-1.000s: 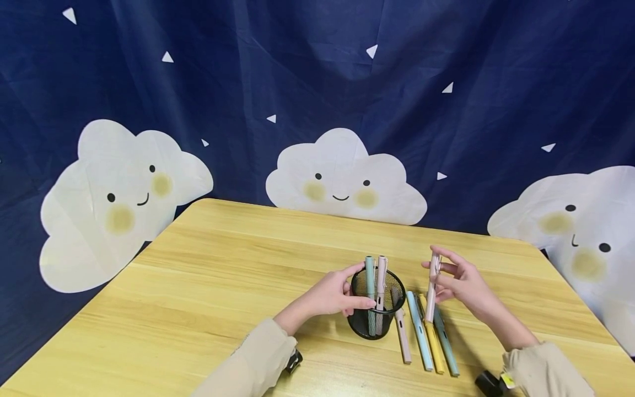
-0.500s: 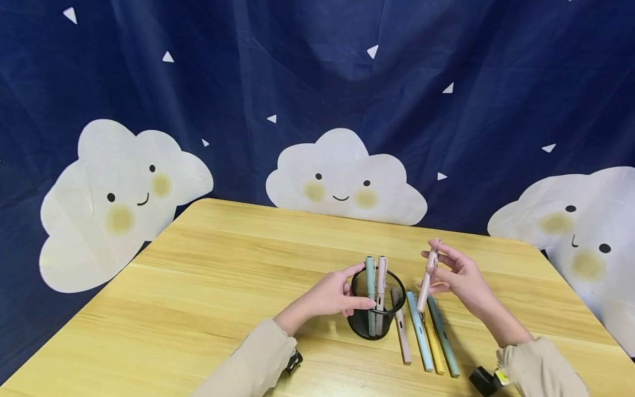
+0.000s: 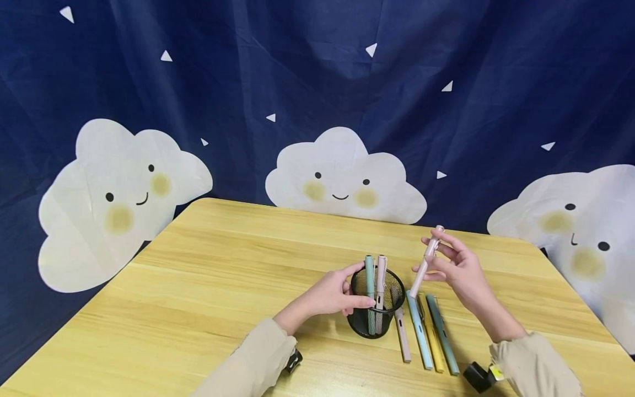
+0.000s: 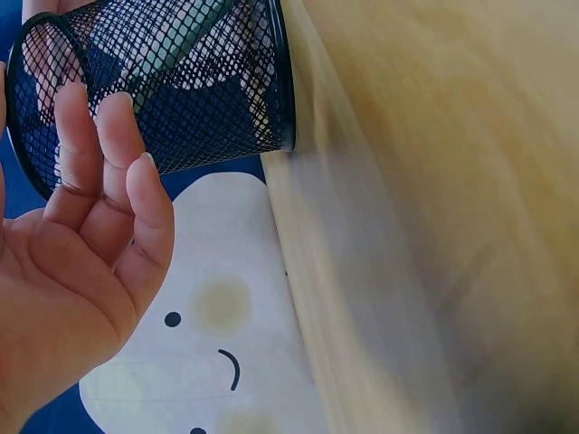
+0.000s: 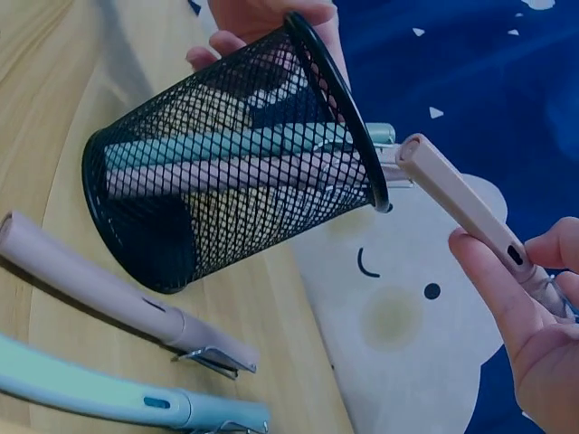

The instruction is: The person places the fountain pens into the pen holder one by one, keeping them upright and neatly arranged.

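Table (image 3: 223,248) | left hand (image 3: 333,291) holds cup (image 5: 240,212) | right hand (image 3: 461,273) pinches pink pen (image 3: 423,269)

Free tabletop (image 3: 297,242) beyond cup (image 3: 386,322), pens (image 3: 419,332) obstructing its right

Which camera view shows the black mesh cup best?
The right wrist view: the mesh cup appears large and whole, rim to base, unobstructed. The head view shows it smaller, from above, partly covered by the left hand; the left wrist view crops it, with fingers in front.
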Demonstrator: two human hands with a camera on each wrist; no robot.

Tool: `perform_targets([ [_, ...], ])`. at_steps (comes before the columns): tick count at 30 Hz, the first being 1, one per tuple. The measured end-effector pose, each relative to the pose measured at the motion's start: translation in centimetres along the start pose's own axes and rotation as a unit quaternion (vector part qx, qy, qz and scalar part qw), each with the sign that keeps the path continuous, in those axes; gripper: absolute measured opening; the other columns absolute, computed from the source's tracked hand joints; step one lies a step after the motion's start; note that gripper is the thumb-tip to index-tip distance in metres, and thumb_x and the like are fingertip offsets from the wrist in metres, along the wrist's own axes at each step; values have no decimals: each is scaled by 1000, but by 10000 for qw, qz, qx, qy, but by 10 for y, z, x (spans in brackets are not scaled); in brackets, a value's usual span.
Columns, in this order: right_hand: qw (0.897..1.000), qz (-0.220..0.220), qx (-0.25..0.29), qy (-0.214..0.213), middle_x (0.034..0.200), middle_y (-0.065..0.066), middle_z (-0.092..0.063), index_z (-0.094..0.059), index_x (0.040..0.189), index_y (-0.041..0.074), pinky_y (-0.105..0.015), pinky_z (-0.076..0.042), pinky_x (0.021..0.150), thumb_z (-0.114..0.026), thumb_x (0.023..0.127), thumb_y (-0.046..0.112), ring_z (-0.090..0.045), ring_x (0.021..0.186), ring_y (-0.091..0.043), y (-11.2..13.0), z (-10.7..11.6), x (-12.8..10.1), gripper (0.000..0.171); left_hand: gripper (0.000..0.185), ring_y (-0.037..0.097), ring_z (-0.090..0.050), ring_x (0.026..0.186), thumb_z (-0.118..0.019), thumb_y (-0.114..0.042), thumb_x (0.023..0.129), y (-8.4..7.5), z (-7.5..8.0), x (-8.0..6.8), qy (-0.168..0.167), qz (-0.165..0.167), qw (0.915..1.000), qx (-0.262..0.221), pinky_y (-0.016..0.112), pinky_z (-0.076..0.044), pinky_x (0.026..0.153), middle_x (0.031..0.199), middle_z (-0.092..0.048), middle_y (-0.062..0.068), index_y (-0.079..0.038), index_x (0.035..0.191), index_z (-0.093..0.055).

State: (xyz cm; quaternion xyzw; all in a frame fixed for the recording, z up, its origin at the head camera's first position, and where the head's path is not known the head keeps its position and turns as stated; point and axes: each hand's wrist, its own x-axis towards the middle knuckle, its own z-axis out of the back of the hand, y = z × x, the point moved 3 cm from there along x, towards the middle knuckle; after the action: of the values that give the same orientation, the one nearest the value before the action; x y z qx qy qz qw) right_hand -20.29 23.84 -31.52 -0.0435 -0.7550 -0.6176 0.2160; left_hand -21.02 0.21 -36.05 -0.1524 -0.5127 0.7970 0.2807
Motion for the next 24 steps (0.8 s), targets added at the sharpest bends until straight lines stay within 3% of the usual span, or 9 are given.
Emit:
perform_targets([
  [5,9992,296,236,-137,110,-6,-57,-48,121,7,-36,-52,60,-40,86,-19,-65,70,-32,1,-1,2,45,83,29,-61,53,-72,-31,76,0,0,0,2,-2,10000,35,43,-49,53,50,-49,6,-10,141,-26],
  [9,9984,512,55,-250,109,-5,-57,-45,125,5,-35,-52,59,-46,86,-12,-65,71,-30,-3,1,5,42,82,29,-61,53,-72,-31,76,0,0,0,2,-13,10000,45,42,-50,53,50,-49,6,-9,141,-26],
  [14,9943,940,504,55,117,-13,-52,-40,130,3,-39,-52,61,-56,84,-3,-63,76,-37,-35,29,13,49,82,29,-61,53,-72,-30,76,0,0,0,5,-16,10000,46,42,-50,53,51,-50,7,-8,141,-26],
  [16,9904,1103,808,190,120,-18,-49,-38,130,0,-41,-52,62,-53,84,-8,-61,77,-42,-45,39,16,49,82,30,-61,53,-72,-30,76,0,0,1,4,-17,10000,41,42,-50,53,51,-51,7,-8,141,-26],
  [18,9921,1184,420,-2,122,-21,-45,-33,132,-2,-44,-51,61,-53,84,-10,-60,78,-44,-50,45,18,52,81,30,-61,53,-72,-29,76,0,0,1,2,-25,10000,38,41,-50,52,51,-51,7,-8,141,-27],
  [21,9909,1318,284,-34,126,-26,-41,-29,134,-3,-48,-50,60,-44,84,-19,-58,79,-49,-74,65,24,55,81,30,-61,53,-72,-29,76,0,0,1,5,-27,10000,20,42,-50,52,51,-52,7,-8,141,-27],
  [24,9907,1356,-34,-107,128,-26,-39,-29,134,-2,-49,-49,59,-46,83,-19,-58,78,-49,-84,71,26,56,81,30,-61,53,-72,-29,76,0,0,1,7,-10,10000,11,42,-50,53,51,-51,7,-8,141,-26],
])
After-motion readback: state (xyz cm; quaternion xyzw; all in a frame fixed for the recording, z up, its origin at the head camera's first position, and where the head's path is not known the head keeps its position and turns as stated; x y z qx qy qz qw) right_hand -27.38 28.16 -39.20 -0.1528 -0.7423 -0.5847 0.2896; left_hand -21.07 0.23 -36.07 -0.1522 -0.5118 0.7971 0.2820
